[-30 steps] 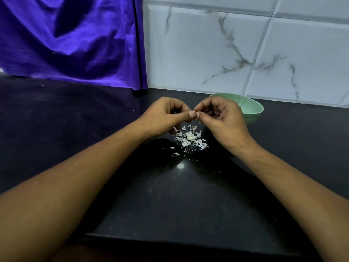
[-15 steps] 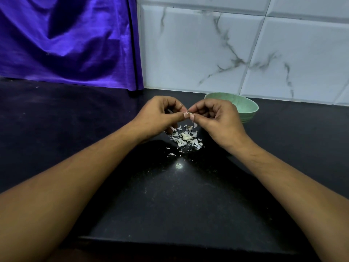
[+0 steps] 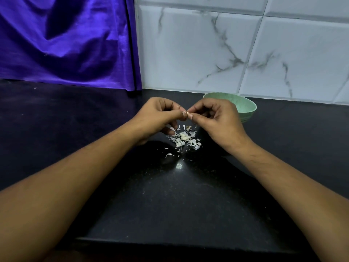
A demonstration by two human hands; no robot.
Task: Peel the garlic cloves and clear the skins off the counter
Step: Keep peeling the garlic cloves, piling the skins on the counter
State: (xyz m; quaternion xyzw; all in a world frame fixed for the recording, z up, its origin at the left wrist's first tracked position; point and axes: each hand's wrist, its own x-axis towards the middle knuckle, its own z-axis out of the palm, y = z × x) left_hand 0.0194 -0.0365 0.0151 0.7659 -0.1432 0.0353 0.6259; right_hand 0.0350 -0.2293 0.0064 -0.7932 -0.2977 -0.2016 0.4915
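Scarcely moved, right hand (image 3: pixel 217 122), pinching clove (image 3: pixel 187 112) with left hand (image 3: pixel 157 117), overlaps bowl (image 3: pixel 247 107).

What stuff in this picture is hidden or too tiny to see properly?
1. Clove: head view; the left hand and right hand pinch it, and their fingertips hide nearly all of it.
2. Bowl: head view; the right hand covers its near side, so what is inside cannot be told.
3. Skins: head view; the bits are too small to tell whether a clove lies among them.
4. Elbows: cut off by the bottom edge.
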